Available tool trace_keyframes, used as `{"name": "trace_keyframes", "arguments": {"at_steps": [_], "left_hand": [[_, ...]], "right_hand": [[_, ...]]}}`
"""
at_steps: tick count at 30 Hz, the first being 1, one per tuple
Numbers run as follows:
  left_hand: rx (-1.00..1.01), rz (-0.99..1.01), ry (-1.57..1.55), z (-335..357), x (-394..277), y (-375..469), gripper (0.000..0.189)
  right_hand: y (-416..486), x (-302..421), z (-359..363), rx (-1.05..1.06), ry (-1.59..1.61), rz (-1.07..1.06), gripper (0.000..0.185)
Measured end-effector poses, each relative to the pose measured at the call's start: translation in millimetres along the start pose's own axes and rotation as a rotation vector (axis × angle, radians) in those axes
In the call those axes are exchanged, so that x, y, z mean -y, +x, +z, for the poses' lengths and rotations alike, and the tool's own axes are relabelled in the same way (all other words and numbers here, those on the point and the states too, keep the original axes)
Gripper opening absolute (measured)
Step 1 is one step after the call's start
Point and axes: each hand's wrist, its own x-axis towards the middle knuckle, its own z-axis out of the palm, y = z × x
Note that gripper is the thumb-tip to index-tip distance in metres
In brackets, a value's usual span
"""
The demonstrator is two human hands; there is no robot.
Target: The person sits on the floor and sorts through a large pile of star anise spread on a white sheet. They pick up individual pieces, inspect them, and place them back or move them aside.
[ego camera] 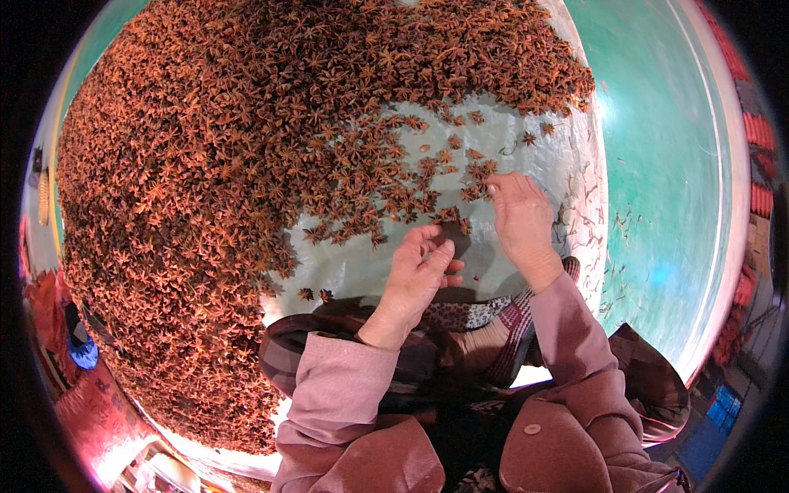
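Note:
A large heap of dried star anise (246,111) covers the left and top of a pale plastic sheet (345,265). Over the sheet, below the scattered pods, my left hand (422,265) has its fingers curled; whether something small is between them I cannot tell. Higher and to the right, my right hand (521,206) reaches with its fingertips at a small cluster of star anise (478,188); the tips are partly hidden, so a grip is not plain. Another small cluster (453,219) lies just above my left hand. Two dark pods (314,294) sit apart near my knee.
Small stems (588,215) lie strewn along the sheet's right edge and on the green floor (659,154) beyond. My folded legs and a patterned shoe (518,314) are close below my hands. A red sack (105,419) stands at the lower left.

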Motion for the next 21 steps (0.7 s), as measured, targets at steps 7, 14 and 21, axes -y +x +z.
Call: {"name": "trace_keyframes", "arguments": {"at_steps": [7,14,21], "left_hand": [[0.054,-0.036,0.043,-1.3,7.2,-0.9,0.032],[0.094,-0.014,-0.033,2.4,13.7,3.4,0.030],[0.134,0.136,-0.014,2.4,30.3,3.3,0.022]], "right_hand": [[10.4,17.7,8.5,0.191,-0.198,-0.184,0.024],[-45.1,31.0,-10.7,0.007,0.488,-0.114,0.028],[-72.5,44.4,-15.5,0.009,0.864,0.153,0.023]]}}
